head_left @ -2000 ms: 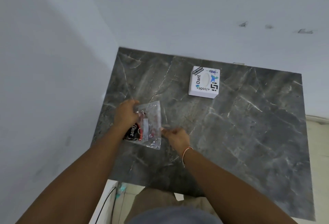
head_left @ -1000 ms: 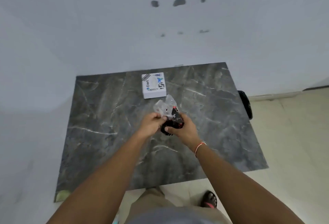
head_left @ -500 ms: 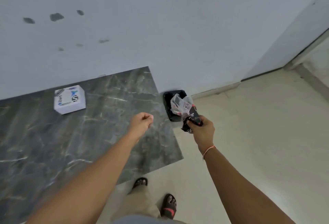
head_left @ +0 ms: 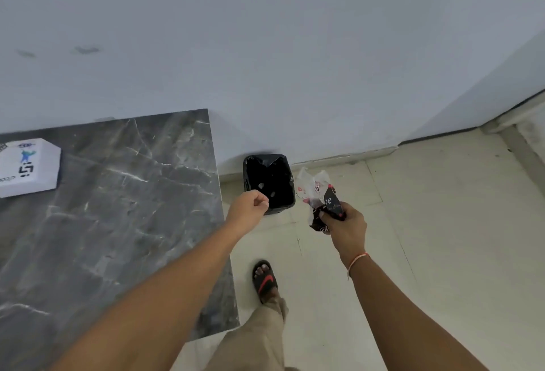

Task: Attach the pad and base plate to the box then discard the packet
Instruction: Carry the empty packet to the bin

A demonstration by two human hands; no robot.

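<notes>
One box (head_left: 28, 168), one packet (head_left: 320, 199), one bin (head_left: 269, 183)

Your right hand (head_left: 346, 224) grips the crumpled packet (head_left: 320, 198) above the floor (head_left: 427, 223), just right of the black bin (head_left: 269, 183). Your left hand (head_left: 247, 211) is a loose fist at the bin's near rim. The box (head_left: 28, 168) sits on the bench (head_left: 118, 208).

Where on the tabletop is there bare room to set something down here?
Nearly all the marble table is bare: everything from the white box at its far left edge to the right edge beside the bin. Only the left forearm crosses the near right corner. The right hand holds the packet over the floor.
</notes>
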